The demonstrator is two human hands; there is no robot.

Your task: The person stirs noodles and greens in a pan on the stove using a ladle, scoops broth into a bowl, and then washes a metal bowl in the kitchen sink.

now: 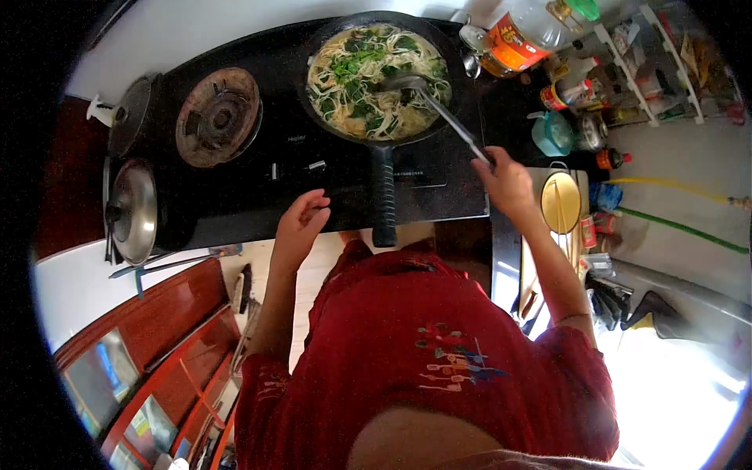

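Observation:
My right hand [507,182] is closed around the handle of a metal ladle [454,121]. The ladle's bowl rests in a black wok [381,142] full of noodles, leafy greens and broth [345,94]. Loosely bent and holding nothing, my left hand [301,223] hovers by the stove's front edge, below the control knobs. The wok's dark, ribbed handle [383,196] points toward me, to the right of my left hand and touched by neither hand.
Left of the wok is a second burner [219,117] with a rusty ring. Pan lids [135,211] stand at the far left. An oil bottle [525,39], jars and a teal container [553,133] line the right side. A yellow bowl [561,204] with chopsticks sits nearer me.

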